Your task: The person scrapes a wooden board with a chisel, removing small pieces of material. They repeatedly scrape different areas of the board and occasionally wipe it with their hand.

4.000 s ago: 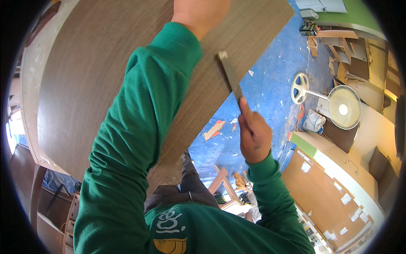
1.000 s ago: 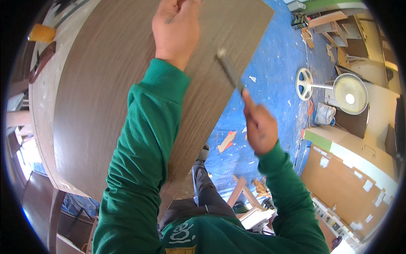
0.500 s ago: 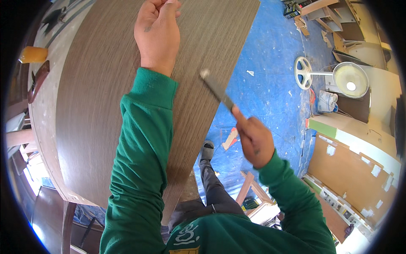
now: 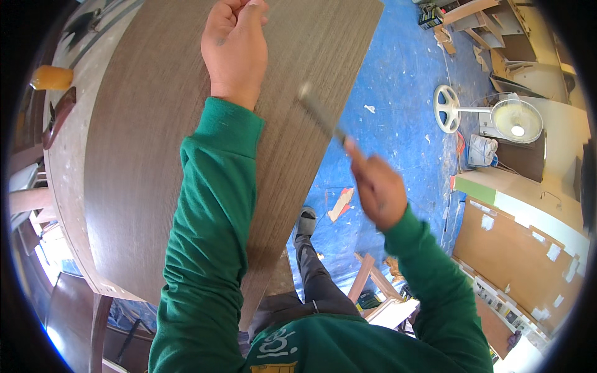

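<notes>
A dark wood-grain board [image 4: 130,168] lies on a pale worktop [image 4: 69,205]. My left hand [image 4: 234,59] rests on the board near the top of the view, its fingers curled; anything inside them is hidden. My right hand [image 4: 377,189], with its index finger along the handle, grips a flat, narrow metal tool [image 4: 320,112], blurred by motion, whose pale tip is over the board, right of my left wrist. The board's right edge runs diagonally beneath the tool.
An orange cylindrical object [image 4: 51,78] sits on the worktop at left. A blue sheet [image 4: 392,149] with scraps covers the floor. A white pedestal fan [image 4: 516,121], stacked panels [image 4: 504,242], a wooden frame [image 4: 364,276] and my foot [image 4: 305,221] are at right and below.
My right hand and tool have risen slightly since half a second ago, after dipping. Compared with four seconds ago, the view has shifted, showing my left hand further down in frame and my foot.
</notes>
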`<state>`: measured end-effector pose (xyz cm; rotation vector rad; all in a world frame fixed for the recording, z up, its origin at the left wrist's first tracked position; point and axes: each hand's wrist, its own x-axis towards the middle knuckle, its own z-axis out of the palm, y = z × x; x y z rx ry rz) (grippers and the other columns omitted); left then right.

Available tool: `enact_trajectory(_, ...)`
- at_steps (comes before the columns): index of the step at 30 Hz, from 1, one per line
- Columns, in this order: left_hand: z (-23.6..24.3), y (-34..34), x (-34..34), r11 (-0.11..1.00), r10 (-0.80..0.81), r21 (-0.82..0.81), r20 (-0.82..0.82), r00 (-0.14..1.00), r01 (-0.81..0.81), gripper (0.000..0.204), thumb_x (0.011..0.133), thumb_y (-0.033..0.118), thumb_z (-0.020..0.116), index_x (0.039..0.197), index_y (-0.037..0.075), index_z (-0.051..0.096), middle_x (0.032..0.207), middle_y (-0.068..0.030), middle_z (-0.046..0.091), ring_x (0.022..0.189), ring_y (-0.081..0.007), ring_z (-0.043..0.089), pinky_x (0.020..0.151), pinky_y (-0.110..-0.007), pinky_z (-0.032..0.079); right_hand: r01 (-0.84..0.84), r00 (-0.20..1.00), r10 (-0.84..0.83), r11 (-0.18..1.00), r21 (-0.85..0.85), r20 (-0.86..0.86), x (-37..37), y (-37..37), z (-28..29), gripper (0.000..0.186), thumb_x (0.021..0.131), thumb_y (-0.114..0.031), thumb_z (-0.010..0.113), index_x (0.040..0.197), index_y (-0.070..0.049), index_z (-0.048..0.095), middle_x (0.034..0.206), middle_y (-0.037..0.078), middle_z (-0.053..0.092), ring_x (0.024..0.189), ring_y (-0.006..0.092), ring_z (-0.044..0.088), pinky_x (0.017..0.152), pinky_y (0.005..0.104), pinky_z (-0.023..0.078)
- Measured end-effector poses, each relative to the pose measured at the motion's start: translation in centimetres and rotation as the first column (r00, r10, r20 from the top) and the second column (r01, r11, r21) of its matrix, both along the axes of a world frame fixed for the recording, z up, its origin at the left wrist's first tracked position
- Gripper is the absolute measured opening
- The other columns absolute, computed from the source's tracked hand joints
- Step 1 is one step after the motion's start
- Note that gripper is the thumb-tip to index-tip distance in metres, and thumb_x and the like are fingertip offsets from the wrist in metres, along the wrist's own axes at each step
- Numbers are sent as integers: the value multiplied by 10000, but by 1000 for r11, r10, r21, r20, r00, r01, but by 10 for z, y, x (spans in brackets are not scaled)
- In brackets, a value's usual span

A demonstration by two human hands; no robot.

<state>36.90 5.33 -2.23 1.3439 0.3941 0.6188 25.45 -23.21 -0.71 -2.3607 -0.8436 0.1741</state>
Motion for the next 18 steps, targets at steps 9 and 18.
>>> enact_trajectory(9,1,4,9,766,-35,628,-174,984,139,393,992,298,627,1301,55,648,1163,-88,691,1052,-212,618,937,-371,492,772,398,-506,635,-18,-766,-110,-75,24,563,1038,-220,625,1519,23,462,881,-27,568,759,43,483,668,229,415)
enact_trajectory(18,-9,61,174,-62,-50,938,-345,937,342,625,1035,471,430,1434,1,534,1528,-258,470,1398,-444,450,1187,-565,301,784,344,-663,593,-185,-665,-219,-152,-6,479,986,-157,634,1420,33,568,918,-14,591,801,48,495,709,236,436)
